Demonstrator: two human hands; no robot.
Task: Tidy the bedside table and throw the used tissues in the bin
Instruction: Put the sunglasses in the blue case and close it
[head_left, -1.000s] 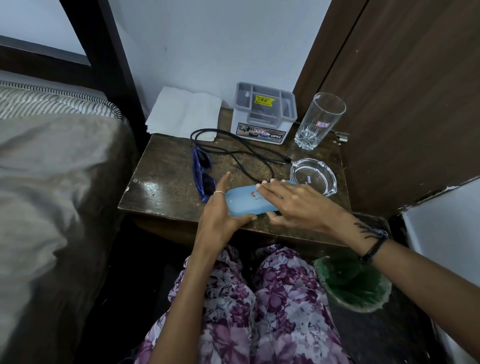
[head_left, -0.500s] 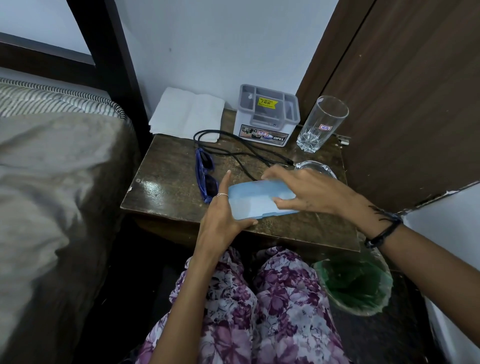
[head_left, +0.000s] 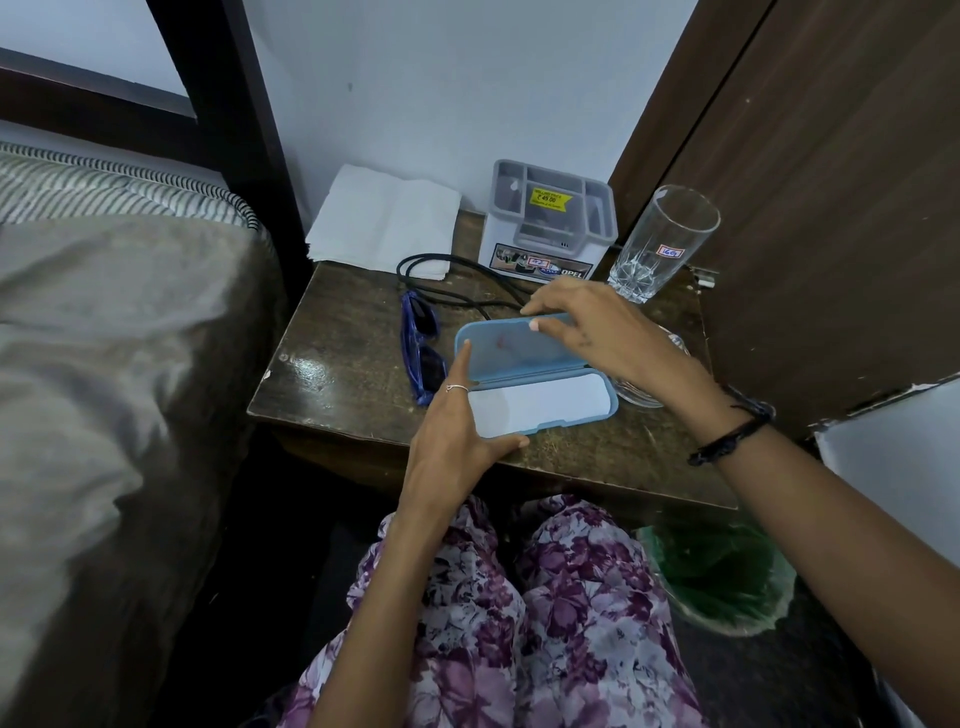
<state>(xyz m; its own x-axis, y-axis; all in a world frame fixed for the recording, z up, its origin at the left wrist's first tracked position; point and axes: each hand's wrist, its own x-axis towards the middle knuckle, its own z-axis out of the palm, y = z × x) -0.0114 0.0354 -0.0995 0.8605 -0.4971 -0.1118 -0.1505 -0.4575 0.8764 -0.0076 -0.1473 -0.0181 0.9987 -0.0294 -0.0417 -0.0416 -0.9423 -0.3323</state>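
Observation:
A light blue glasses case (head_left: 530, 374) lies open near the front of the dark wooden bedside table (head_left: 332, 332), its white lining showing. My left hand (head_left: 457, 431) grips the case's left end, thumb under the front rim. My right hand (head_left: 592, 332) holds the raised lid by its top edge. Blue sunglasses (head_left: 418, 343) lie folded just left of the case. White tissues (head_left: 384, 223) sit stacked at the table's back left corner. A bin with a green liner (head_left: 722, 577) stands on the floor at the right, below the table.
A grey organiser box (head_left: 550, 223) stands at the back, a tall glass (head_left: 660, 244) beside it. A black cable (head_left: 457, 286) loops across the table. A glass ashtray (head_left: 670, 348) is mostly hidden behind my right wrist. The bed (head_left: 104, 338) lies left, a wooden door (head_left: 831, 182) right.
The case was shut in both hands a second ago; now my right hand has lifted its lid and the case lies open.

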